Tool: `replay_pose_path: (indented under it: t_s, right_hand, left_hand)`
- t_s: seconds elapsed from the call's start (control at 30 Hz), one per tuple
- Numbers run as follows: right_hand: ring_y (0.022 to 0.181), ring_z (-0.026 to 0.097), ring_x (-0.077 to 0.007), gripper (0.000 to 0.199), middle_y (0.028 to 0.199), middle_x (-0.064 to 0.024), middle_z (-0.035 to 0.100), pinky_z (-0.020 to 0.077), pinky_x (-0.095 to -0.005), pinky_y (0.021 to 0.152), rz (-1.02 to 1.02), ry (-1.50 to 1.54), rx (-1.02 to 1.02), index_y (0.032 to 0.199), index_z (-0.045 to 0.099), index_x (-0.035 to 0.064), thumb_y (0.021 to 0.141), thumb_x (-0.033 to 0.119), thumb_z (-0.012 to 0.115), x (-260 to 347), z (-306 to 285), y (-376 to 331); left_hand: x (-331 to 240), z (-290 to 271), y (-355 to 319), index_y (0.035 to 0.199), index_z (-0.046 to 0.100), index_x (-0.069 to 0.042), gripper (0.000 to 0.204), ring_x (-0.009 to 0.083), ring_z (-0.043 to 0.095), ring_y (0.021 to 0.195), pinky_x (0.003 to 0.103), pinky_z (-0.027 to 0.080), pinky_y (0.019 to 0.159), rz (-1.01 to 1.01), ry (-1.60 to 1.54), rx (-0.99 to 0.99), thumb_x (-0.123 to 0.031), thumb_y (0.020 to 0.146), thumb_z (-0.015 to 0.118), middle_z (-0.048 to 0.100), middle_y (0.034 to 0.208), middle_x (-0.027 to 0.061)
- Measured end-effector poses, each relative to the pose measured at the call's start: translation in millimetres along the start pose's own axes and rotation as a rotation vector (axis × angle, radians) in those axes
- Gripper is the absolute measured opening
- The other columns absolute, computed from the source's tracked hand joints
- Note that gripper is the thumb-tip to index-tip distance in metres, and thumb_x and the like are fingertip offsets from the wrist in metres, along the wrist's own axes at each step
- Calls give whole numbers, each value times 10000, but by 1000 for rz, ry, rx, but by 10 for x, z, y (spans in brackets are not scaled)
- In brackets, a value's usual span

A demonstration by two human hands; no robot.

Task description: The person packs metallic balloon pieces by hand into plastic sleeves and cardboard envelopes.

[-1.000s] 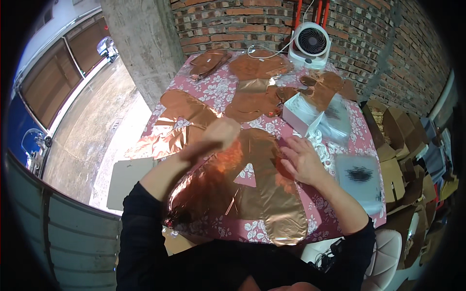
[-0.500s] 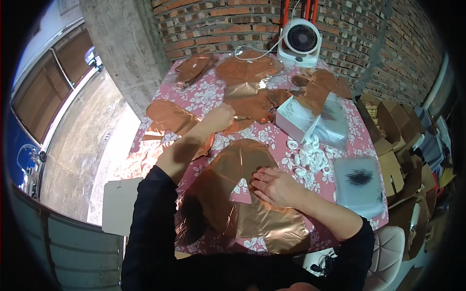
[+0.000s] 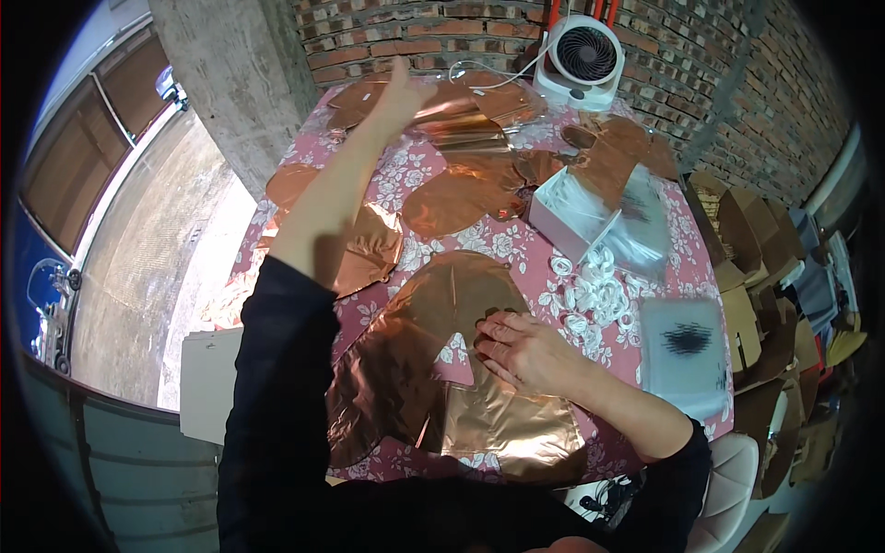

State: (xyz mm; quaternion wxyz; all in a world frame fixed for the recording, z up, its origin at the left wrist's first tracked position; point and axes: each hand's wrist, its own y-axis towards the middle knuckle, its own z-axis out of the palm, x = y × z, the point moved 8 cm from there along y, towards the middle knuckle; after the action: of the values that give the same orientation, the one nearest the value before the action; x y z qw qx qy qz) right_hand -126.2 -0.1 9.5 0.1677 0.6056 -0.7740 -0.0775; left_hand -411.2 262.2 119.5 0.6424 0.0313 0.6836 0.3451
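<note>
Higher in the frame than before, the left hand (image 3: 406, 98) blurs beside copper foil (image 3: 468, 132) at upper centre; its grip cannot be told. Well apart, the right hand (image 3: 524, 352) rests unclenched on a foil shape (image 3: 489, 410) at lower centre.

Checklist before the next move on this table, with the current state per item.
1. Right hand resting on the near copper-coloured foil shape with a triangular cutout: ok.
2. That foil smooth: not ok, creased.
3. Left hand gripping the far shiny copper-coloured foil: cannot tell, blurred.
4. Coiled white ribbons apart from the near foil: ok.
5. Frosted rectangular plastic packet apart from the near foil: ok.
</note>
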Motion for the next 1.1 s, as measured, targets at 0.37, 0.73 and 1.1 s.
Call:
replay_pose_path:
  t_s: [0.37, 0.73, 1.1]
  right_hand:
    - [818, 604, -310, 108, 892, -126, 633, 497, -430, 736, 54, -93, -132, 893, 653, 53, 826, 137, 641, -575, -57, 731]
    - [912, 625, -255, 131, 884, -110, 649, 542, -358, 715, 42, -546, 97, 808, 699, 38, 785, 120, 599, -1030, 436, 1438]
    - [800, 631, -261, 85, 818, -136, 632, 508, -394, 660, 260, -236, -423, 805, 646, 6, 796, 78, 602, -1489, 384, 1385]
  left_hand:
    - [424, -528, -1290, 1038, 614, 7, 197, 186, 602, 549, 265, 449, 469, -587, -211, -156, -100, 885, 553, 670, 829, 107]
    - [606, -468, -1756, 990, 602, -46, 158, 122, 565, 588, 232, 397, 481, -466, -643, -157, -176, 906, 574, 641, 764, 66]
    - [618, -465, -1757, 924, 615, 74, 216, 172, 562, 444, 286, 371, 362, -536, 59, -195, -110, 890, 509, 649, 702, 146]
